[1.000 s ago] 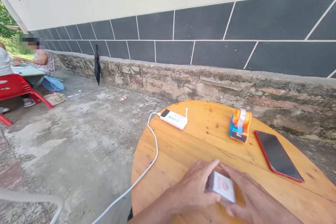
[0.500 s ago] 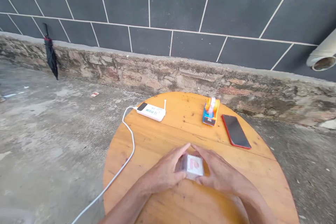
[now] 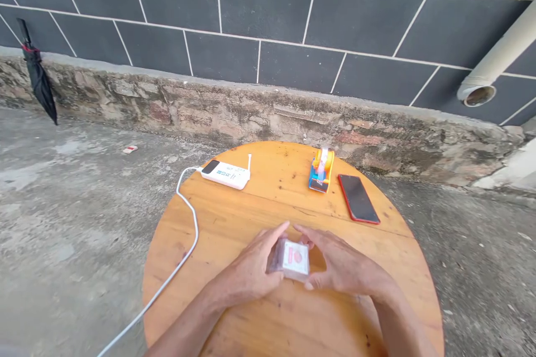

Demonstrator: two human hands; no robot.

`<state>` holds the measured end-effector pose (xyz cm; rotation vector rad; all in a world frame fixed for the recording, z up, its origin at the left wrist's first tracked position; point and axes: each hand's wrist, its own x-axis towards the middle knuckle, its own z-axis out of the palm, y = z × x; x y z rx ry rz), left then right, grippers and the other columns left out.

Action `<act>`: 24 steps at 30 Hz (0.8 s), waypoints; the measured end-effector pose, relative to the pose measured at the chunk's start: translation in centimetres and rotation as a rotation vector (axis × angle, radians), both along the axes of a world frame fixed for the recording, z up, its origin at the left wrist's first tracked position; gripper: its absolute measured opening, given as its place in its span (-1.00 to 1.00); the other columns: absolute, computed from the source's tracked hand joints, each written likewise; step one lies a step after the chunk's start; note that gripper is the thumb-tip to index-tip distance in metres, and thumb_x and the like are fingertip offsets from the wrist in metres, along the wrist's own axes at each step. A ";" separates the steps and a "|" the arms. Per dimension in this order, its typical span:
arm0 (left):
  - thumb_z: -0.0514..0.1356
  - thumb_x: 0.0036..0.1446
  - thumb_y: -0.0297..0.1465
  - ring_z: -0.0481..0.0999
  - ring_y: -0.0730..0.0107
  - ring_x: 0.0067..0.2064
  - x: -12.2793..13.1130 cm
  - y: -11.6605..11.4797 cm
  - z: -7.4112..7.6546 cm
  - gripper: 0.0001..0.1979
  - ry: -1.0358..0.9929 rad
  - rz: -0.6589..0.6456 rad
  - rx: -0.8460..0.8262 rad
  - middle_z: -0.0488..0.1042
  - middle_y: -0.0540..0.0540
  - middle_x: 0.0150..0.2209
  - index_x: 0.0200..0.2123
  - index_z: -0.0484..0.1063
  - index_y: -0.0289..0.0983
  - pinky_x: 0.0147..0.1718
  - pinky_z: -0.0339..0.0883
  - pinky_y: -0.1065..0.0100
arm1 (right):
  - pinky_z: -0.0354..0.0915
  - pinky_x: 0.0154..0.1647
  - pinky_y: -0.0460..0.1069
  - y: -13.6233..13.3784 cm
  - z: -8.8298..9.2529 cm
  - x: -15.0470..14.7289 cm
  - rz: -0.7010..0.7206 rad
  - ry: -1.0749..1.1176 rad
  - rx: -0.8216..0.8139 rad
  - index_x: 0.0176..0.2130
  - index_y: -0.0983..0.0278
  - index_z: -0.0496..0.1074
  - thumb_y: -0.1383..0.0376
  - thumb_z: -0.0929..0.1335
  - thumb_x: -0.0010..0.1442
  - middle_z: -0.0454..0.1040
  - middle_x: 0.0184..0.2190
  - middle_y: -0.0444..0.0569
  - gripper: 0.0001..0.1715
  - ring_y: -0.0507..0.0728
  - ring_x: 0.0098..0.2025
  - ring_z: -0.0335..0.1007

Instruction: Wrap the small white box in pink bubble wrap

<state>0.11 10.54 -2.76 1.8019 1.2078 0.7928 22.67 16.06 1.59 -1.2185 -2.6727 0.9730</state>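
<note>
A small clear plastic box [image 3: 295, 259], its white top printed in pink, is between my two hands above the near-middle of the round wooden table. My left hand [image 3: 256, 262] curves around its left side, with the thumb at the front left edge. From the right, my right hand [image 3: 341, 262] cups the box, its thumb at the front right corner and fingertips behind the far edge. Both hands are closed about the box. Whether its underside touches the tabletop, I cannot tell.
On the table [image 3: 234, 217] lie a white power bank-like device [image 3: 226, 174] with a white cable [image 3: 193, 217], an orange and blue tape dispenser [image 3: 321, 170] and a red-edged phone [image 3: 359, 199]. A folded black umbrella [image 3: 39, 78] leans on the wall; a pipe [image 3: 498, 61] stands right.
The camera view has shifted, so the table and its things appear further left. The right hand sits slightly wider around the box, with more of its fingertips showing behind it.
</note>
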 end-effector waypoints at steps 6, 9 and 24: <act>0.08 -0.09 -0.62 0.26 0.27 0.16 0.2 0.1 -0.5 -0.14 -0.019 0.052 0.024 0.25 -0.09 0.15 0.29 -0.07 -0.07 0.14 0.17 0.22 | 0.22 -0.08 0.03 -0.7 0.3 -1.5 -0.024 0.064 0.072 0.22 0.13 0.11 0.15 0.42 -0.01 0.43 -0.03 -0.03 -0.14 0.21 -0.06 0.33; 0.07 -0.09 -0.63 0.28 0.27 0.14 0.2 0.1 -0.2 -0.16 -0.018 0.048 0.039 0.26 -0.08 0.14 0.27 -0.03 -0.05 0.12 0.19 0.23 | 0.21 -0.06 0.03 -0.7 0.5 -1.5 -0.031 0.059 0.057 0.23 0.14 0.11 0.16 0.43 -0.03 0.43 -0.03 -0.03 -0.12 0.21 -0.06 0.34; 0.07 -0.19 -0.63 0.36 0.25 -0.01 0.5 0.6 0.2 -0.38 -0.028 0.026 0.119 0.41 -0.06 -0.06 0.02 0.33 -0.16 -0.02 0.27 0.28 | 0.22 -0.07 0.03 -0.7 1.0 -1.6 0.029 0.094 0.089 -0.08 0.16 0.42 0.23 0.41 0.01 0.48 -0.11 -0.06 -0.58 0.21 -0.09 0.36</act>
